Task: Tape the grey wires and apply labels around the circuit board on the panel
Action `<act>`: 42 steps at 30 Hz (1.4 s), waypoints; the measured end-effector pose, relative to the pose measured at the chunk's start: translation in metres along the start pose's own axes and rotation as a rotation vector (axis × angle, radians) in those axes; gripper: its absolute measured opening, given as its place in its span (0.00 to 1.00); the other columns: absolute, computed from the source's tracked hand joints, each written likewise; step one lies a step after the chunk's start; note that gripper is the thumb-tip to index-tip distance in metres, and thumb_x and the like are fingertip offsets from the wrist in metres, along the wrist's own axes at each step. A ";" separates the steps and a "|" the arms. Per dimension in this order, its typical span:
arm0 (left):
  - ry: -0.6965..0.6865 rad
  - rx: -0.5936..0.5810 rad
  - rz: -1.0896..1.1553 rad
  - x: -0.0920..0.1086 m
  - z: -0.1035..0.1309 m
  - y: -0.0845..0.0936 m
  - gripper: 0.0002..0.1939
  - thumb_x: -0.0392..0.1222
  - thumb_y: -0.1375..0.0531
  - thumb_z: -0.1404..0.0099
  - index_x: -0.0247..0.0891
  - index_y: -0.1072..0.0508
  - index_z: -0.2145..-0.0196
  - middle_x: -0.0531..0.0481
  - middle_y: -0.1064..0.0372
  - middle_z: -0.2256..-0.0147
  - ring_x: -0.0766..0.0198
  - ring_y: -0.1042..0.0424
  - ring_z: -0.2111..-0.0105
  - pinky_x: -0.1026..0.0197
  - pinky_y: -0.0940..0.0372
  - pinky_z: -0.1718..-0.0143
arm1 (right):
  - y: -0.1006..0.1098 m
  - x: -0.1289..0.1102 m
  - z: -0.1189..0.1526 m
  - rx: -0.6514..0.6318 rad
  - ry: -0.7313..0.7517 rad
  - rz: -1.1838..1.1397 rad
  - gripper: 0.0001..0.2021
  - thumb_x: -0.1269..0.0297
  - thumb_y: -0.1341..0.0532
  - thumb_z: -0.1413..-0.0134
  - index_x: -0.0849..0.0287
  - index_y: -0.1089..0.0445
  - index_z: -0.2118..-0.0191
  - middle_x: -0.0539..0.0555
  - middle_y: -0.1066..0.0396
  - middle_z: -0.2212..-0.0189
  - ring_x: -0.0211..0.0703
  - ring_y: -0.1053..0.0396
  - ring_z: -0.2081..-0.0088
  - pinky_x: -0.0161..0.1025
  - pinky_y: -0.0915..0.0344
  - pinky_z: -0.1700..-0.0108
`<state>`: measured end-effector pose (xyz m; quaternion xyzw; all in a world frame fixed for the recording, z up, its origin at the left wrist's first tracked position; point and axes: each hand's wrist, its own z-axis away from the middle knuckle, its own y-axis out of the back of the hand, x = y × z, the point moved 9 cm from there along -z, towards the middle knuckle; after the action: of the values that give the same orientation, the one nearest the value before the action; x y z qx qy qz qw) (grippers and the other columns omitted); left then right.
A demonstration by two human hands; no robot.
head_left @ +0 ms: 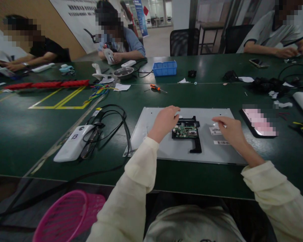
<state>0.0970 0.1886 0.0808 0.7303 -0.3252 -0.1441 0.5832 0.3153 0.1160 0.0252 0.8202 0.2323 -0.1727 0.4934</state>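
Observation:
A flat grey metal panel (161, 151) lies on the green table before me. On its middle sits a black bracket (197, 143) around a green circuit board (184, 131). My left hand (165, 122) hovers at the board's upper left corner, fingers bent and thumb apart, with nothing visible between them. Over the panel's right part, my right hand (231, 131) is closed in a pinch; a small whitish scrap (215, 124) shows at its fingertips. Below those fingers are a printed label (214, 131) and a barcode sticker (221, 143).
Left of the panel are a white device (73, 143) and black cables (125, 117). A phone (259, 122) lies to the right. Further back are an orange screwdriver (156, 88) and a blue basket (164, 68). A pink basket (84, 211) stands below the table edge. Several people sit opposite.

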 end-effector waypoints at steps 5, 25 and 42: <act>-0.040 -0.102 -0.072 -0.004 -0.022 -0.035 0.12 0.39 0.45 0.35 0.36 0.27 0.55 0.44 0.28 0.56 0.56 0.30 0.55 0.57 0.37 0.52 | -0.001 -0.002 0.000 0.012 0.014 -0.008 0.17 0.73 0.50 0.46 0.57 0.26 0.58 0.56 0.24 0.59 0.49 0.27 0.57 0.49 0.34 0.50; -0.031 -0.023 -0.142 -0.012 -0.027 -0.041 0.14 0.36 0.50 0.33 0.38 0.24 0.60 0.44 0.26 0.60 0.58 0.29 0.59 0.56 0.39 0.58 | -0.004 -0.006 0.000 0.000 0.041 0.021 0.16 0.72 0.49 0.46 0.56 0.26 0.59 0.55 0.24 0.59 0.48 0.27 0.59 0.48 0.34 0.52; 0.146 -0.126 -0.314 -0.070 -0.059 -0.052 0.16 0.31 0.53 0.35 0.32 0.26 0.63 0.37 0.29 0.59 0.51 0.32 0.56 0.51 0.46 0.55 | -0.005 0.004 -0.003 -0.001 0.019 0.044 0.16 0.72 0.48 0.47 0.58 0.26 0.58 0.56 0.25 0.59 0.49 0.28 0.58 0.48 0.34 0.51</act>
<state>0.0950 0.2840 0.0364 0.7426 -0.1545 -0.2002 0.6202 0.3159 0.1213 0.0214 0.8266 0.2191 -0.1538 0.4951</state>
